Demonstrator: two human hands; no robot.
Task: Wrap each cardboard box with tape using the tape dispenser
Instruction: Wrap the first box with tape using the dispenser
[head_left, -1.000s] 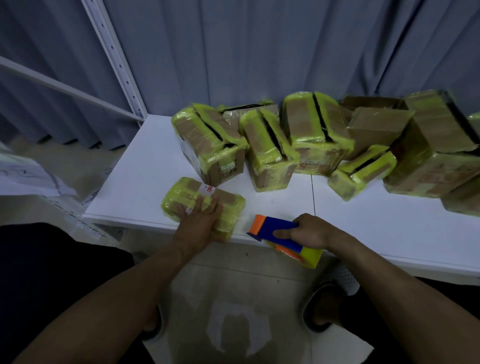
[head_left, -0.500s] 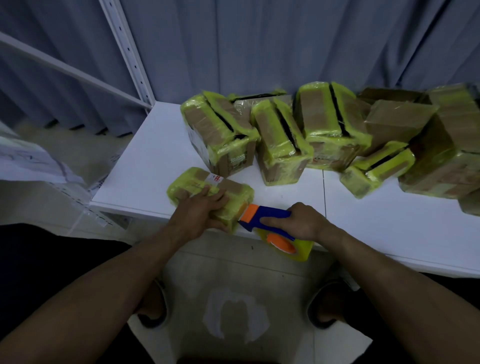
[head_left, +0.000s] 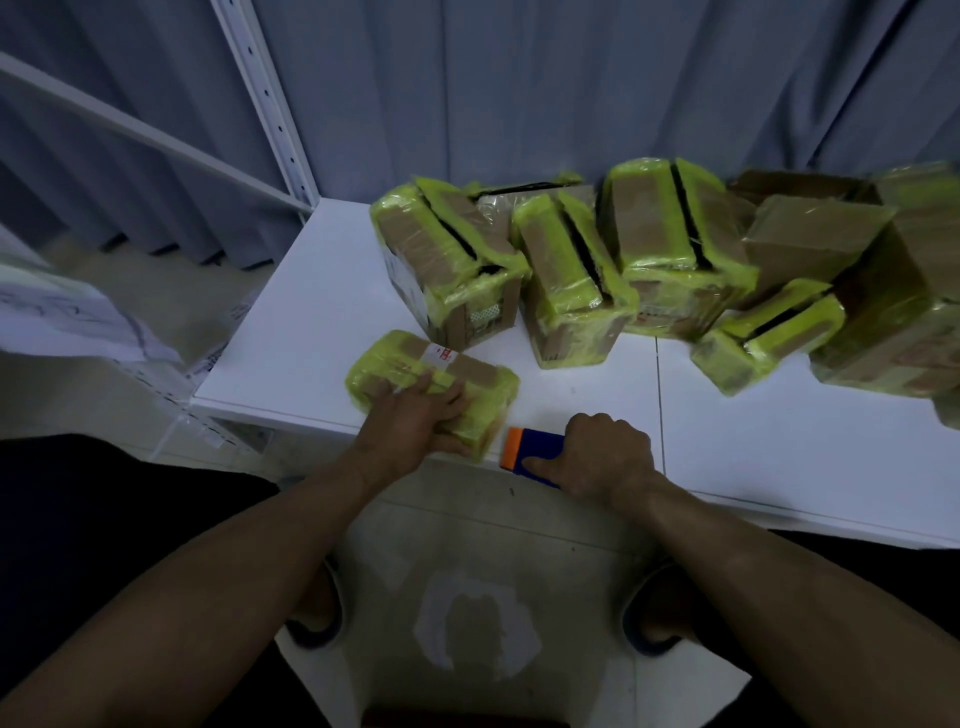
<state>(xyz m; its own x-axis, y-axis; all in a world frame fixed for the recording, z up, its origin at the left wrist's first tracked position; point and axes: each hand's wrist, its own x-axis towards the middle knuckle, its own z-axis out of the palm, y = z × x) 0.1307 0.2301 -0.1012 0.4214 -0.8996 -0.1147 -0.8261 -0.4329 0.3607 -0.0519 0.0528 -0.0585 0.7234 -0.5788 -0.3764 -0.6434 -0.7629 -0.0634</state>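
A small flat cardboard box (head_left: 410, 361) wrapped in yellow-green tape lies at the front edge of the white table (head_left: 322, 296). My left hand (head_left: 410, 423) rests on its near half, fingers spread over the top and the thumb along its front side. My right hand (head_left: 605, 457) grips the blue and orange tape dispenser (head_left: 524, 451) just right of that box, at the table's edge. The dispenser's orange end points toward the box; its roll is hidden under my hand.
Several larger boxes wrapped in yellow-green tape (head_left: 447, 265) (head_left: 569, 280) (head_left: 675, 244) crowd the back of the table, reaching to the right edge. A white shelf post (head_left: 270, 104) and grey curtain stand behind. My feet (head_left: 317, 608) are on the tiled floor below.
My right hand has carried the dispenser left and up to the table edge beside the small box, hiding its yellow roll. My left hand has stayed on the box.
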